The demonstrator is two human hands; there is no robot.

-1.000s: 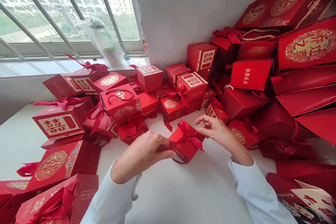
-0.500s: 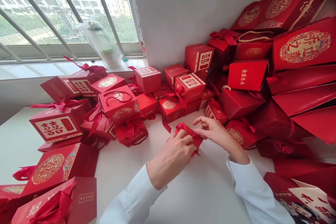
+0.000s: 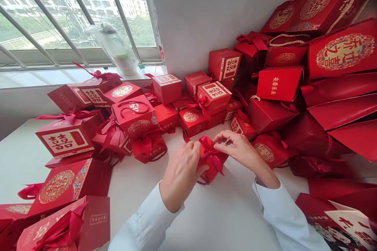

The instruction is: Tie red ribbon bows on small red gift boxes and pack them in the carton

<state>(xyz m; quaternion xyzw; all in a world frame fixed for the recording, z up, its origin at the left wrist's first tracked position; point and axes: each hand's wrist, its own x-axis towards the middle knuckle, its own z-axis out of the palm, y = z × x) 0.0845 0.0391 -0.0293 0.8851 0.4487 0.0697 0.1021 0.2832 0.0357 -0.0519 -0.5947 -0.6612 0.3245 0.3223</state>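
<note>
A small red gift box [image 3: 209,175] stands on the table between my hands, with a red ribbon bow [image 3: 212,156] on its top. My left hand [image 3: 181,174] is closed at the left side of the bow, its fingers curled and its thumb lying towards the box. The ribbon part in its grip is mostly hidden behind the knuckles. On the right, the thumb and fingertips of my right hand [image 3: 237,150] pinch at the bow's right loop. A red cord handle shows at the box's lower front edge.
Red boxes with bows [image 3: 63,137] pile up at the left, and more boxes [image 3: 215,94] stand along the wall. Large red gift bags [image 3: 341,55] crowd the right side. A plastic-wrapped cup [image 3: 122,60] sits on the windowsill. White table surface [image 3: 224,215] shows in front.
My left hand has moved left, off the top of the box, uncovering the bow and the box front. My right hand has shifted slightly left towards the bow.
</note>
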